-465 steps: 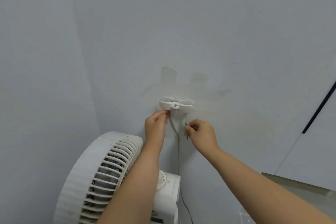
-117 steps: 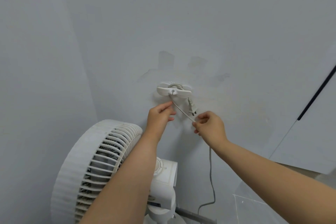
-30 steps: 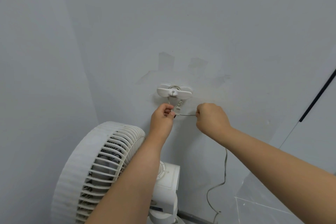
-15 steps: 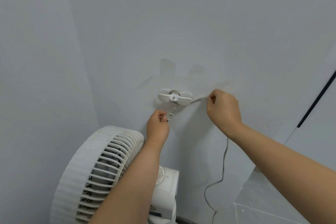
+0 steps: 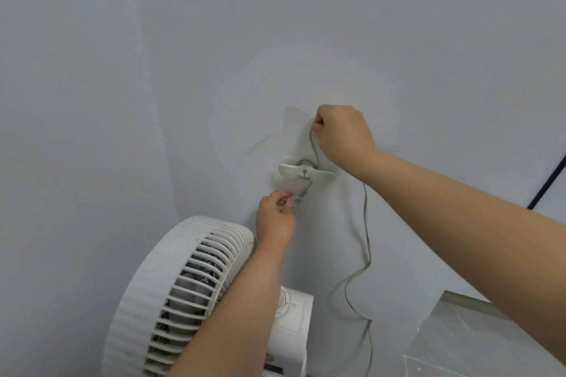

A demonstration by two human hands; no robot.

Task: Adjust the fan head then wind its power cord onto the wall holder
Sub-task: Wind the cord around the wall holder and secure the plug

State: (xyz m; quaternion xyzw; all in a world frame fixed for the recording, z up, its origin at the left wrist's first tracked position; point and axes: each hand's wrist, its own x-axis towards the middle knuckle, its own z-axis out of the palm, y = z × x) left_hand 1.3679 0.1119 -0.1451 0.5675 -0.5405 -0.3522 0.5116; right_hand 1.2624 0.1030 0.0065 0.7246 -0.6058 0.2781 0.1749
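Note:
A white wall holder (image 5: 306, 172) with two flat wings is fixed to the grey wall. The grey power cord (image 5: 366, 223) runs from behind the holder up into my right hand (image 5: 343, 133), which is shut on it above the holder. From there the cord hangs down the wall in a loose curve. Just under the holder, my left hand (image 5: 275, 217) pinches the white plug (image 5: 299, 196). The white fan head (image 5: 180, 294) with its slatted grille stands at the lower left, with its body and dial (image 5: 291, 312) behind my left forearm.
A wall corner runs down the left side. At the lower right is a clear box or panel (image 5: 477, 343). A black line (image 5: 548, 184) slants across the wall at the far right.
My right hand has carried the cord from the right of the holder up and over its top. My left hand stays below the holder on the plug.

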